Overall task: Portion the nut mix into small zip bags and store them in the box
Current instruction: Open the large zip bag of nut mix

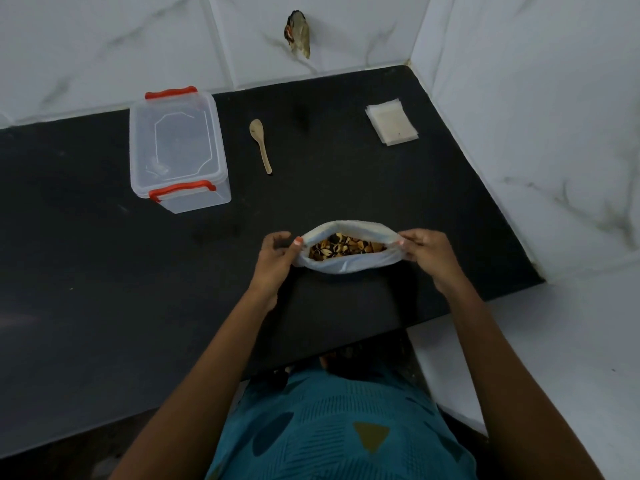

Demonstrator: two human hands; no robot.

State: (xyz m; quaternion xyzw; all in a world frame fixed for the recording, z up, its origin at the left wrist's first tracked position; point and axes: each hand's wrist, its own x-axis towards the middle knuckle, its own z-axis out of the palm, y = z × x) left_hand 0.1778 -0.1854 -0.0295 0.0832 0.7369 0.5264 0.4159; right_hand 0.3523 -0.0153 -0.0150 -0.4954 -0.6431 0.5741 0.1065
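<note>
While open, bag [348, 265] btwn fingers [414, 241]

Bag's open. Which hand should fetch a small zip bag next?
Probably right: the zip bags lie beyond the right hand, while the left hand would cross the open nut bag.

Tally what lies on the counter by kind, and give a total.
Box: 1
Spoon: 1
Nut bag: 1
Zip-bag stack: 1 (the bags in it cannot be counted)
Total: 4
</note>
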